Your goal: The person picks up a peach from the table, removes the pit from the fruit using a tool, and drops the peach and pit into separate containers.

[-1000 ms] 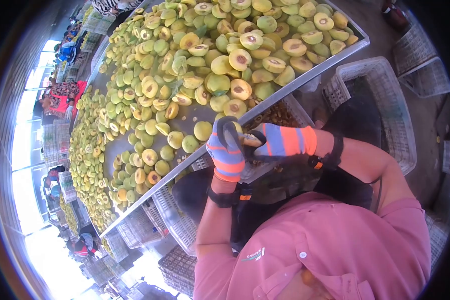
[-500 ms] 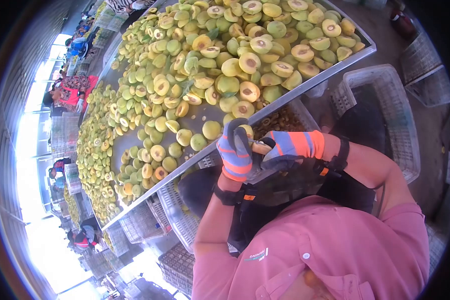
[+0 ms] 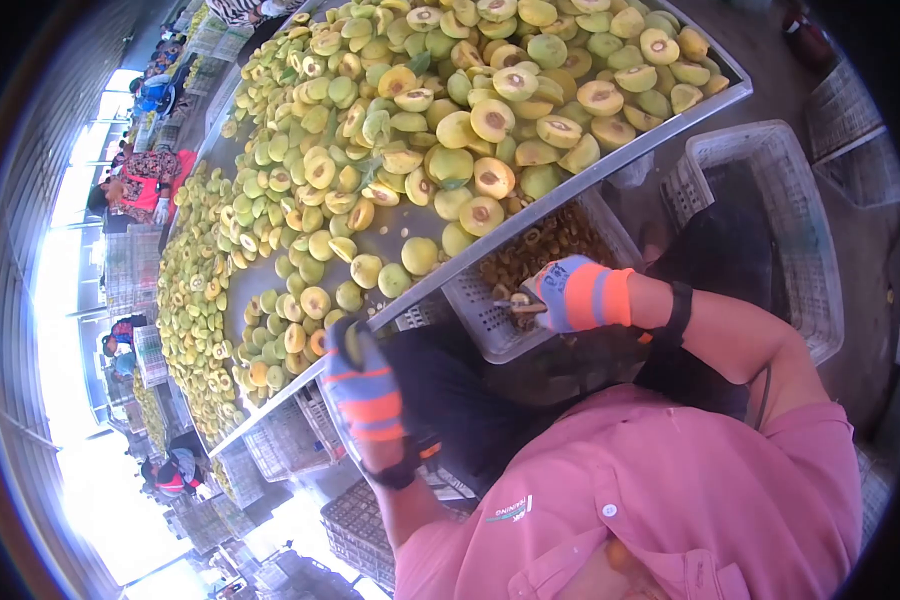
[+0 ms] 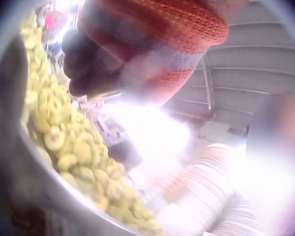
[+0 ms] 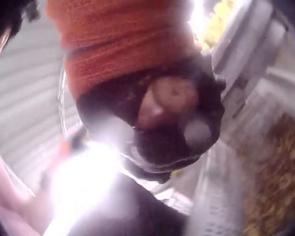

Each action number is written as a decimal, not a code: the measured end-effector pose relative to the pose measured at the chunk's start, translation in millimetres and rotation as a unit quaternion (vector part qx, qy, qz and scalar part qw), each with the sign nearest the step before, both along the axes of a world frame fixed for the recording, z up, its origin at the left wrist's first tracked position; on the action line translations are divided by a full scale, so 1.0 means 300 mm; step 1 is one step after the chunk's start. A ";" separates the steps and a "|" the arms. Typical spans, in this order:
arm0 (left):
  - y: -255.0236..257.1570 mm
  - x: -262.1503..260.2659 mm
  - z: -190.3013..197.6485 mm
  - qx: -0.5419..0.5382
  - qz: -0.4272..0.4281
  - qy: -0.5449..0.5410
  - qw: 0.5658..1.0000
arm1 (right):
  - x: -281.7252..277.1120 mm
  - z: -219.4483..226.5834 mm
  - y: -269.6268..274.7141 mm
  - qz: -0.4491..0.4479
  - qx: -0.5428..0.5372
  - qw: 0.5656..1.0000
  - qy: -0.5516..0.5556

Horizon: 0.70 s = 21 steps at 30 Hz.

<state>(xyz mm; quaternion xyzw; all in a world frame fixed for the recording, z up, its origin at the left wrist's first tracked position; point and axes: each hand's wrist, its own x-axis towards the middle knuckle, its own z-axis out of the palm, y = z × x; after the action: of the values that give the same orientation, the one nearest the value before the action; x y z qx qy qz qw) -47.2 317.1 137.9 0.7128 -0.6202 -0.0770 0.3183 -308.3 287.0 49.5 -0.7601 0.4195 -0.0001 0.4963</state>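
Observation:
My left hand [image 3: 365, 395], in a striped glove with dark fingers, holds a greenish fruit half [image 3: 353, 345] beside the table's near edge; motion blurs both. In the left wrist view the curled fingers hide most of the fruit. My right hand [image 3: 582, 293] is over a white crate [image 3: 480, 315] of brown pits and grips a small tool [image 3: 522, 307] whose tip points left, toward the crate. The tool's round handle end [image 5: 174, 96] shows in the palm in the right wrist view. Halved yellow-green stone fruit [image 3: 455, 130] cover the metal-rimmed table [image 3: 610, 176].
The raised table rim runs diagonally in front of me. A large pale crate [image 3: 810, 230] stands to my right, and a dark crate [image 3: 355, 540] sits low on the left. Another person in a red vest [image 3: 150, 188] is across the table.
Both hands were together at a fruit half over the crate. The left has drawn away leftward with the fruit half, while the right stays over the pits with the tool.

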 end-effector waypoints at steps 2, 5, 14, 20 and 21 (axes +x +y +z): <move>0.041 0.186 -0.016 0.043 0.032 -0.076 0.996 | 0.020 -0.017 -0.005 0.099 -0.082 0.976 0.177; 0.072 0.285 -0.021 0.222 0.107 -0.313 0.917 | 0.043 0.012 0.016 0.111 -0.110 0.979 0.129; -0.482 0.303 -0.082 0.058 -0.091 -0.067 0.992 | 0.079 -0.005 0.000 0.127 -0.132 0.977 0.111; -1.007 0.265 -0.257 0.059 0.032 -0.211 0.975 | 0.083 -0.083 0.012 0.114 -0.167 0.977 0.074; -1.031 0.234 -0.264 0.087 0.046 -0.234 0.967 | 0.085 -0.076 0.012 0.111 -0.161 0.978 0.071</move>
<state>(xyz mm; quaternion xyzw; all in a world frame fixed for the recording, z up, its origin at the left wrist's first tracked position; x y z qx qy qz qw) 22.9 7.8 58.7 0.7638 -0.6348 0.0530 0.1042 -282.7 290.5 26.8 -0.8701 0.3608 0.0415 0.3331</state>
